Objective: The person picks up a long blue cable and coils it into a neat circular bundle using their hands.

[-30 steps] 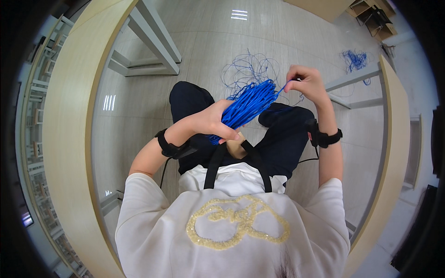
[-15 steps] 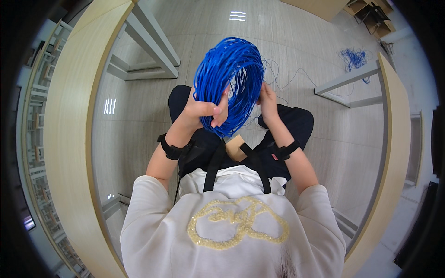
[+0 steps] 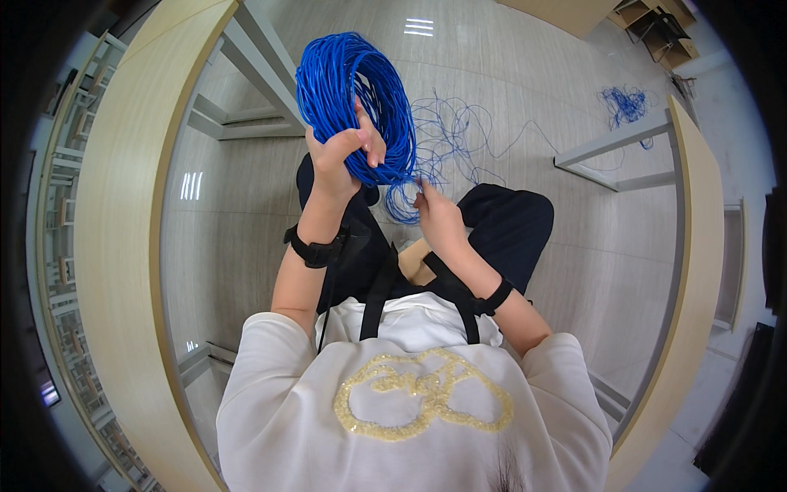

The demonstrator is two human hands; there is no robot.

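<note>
Left hand (image 3: 338, 157) grips blue cord coil (image 3: 326, 92), fingers hooked inside it, right hand (image 3: 443, 221) pinches a strand (image 3: 419, 179) at its lower edge, tangle (image 3: 626, 104) on floor (image 3: 533, 90).

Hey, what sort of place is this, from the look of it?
Possibly a classroom or shared workroom: a pale wood-topped table with grey legs on the left, a similar right-hand table, and a glossy tiled floor suggest it.

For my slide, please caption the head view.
Left hand gripping a blue cord coil, right hand near its lower edge.
</note>
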